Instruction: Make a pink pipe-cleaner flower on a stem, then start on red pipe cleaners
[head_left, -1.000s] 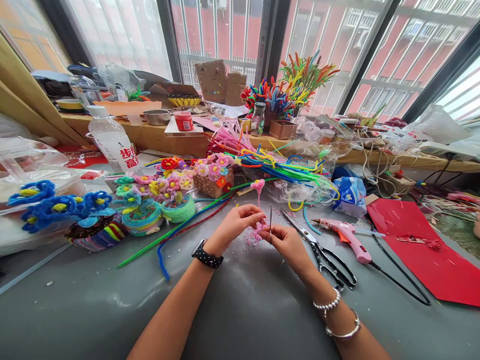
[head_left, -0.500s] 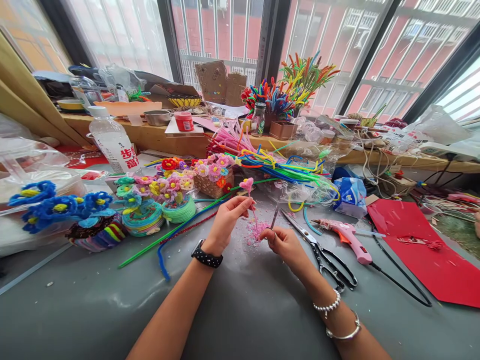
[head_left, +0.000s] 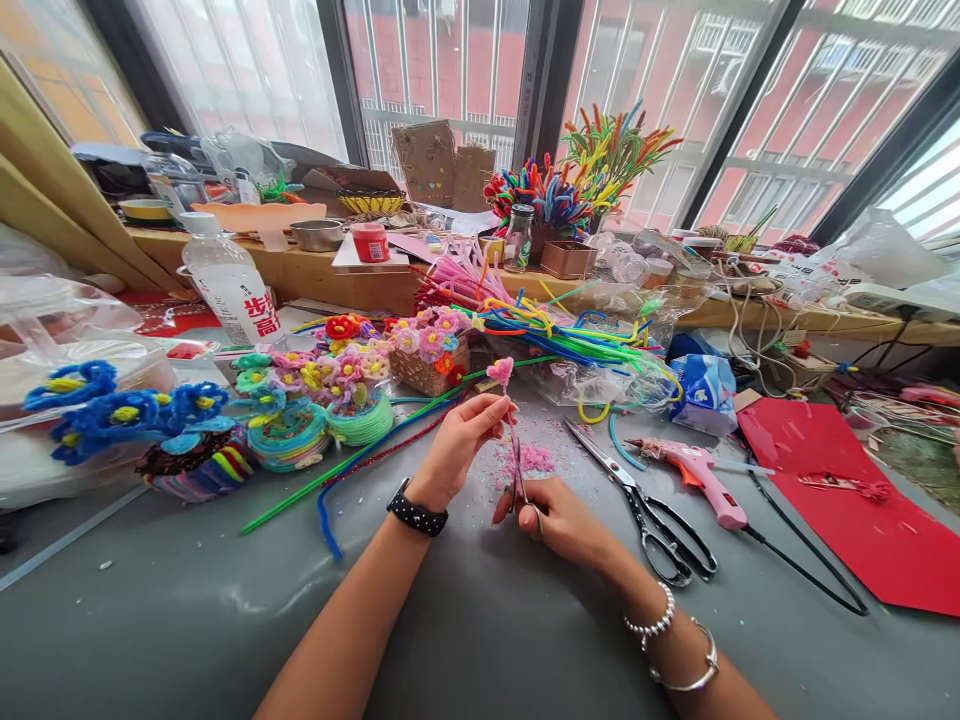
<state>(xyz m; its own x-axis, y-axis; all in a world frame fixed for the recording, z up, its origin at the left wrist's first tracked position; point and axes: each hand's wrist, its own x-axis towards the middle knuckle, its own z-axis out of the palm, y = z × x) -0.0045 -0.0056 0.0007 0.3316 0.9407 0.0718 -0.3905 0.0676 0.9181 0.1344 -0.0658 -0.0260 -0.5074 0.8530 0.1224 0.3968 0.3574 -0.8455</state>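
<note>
My left hand (head_left: 465,440) pinches a thin pink pipe-cleaner stem topped by a small pink heart (head_left: 500,371), held upright above the grey table. My right hand (head_left: 559,518) is closed round a small pair of scissors (head_left: 518,472), whose blades reach up beside the stem just below my left fingers. Pink fluff trimmings (head_left: 534,458) lie on the table behind both hands. A black watch sits on my left wrist and silver bracelets on my right.
Large black-handled scissors (head_left: 652,520) and a pink glue gun (head_left: 694,470) lie right of my hands, by red paper (head_left: 847,500). Pipe-cleaner flower baskets (head_left: 352,395), blue flowers (head_left: 112,415), a water bottle (head_left: 229,285) and loose pipe cleaners (head_left: 570,335) crowd the far side.
My right hand has drawn back toward me and brought the small scissors against the stem. My left hand has lifted the pink heart stem slightly and shifted it.
</note>
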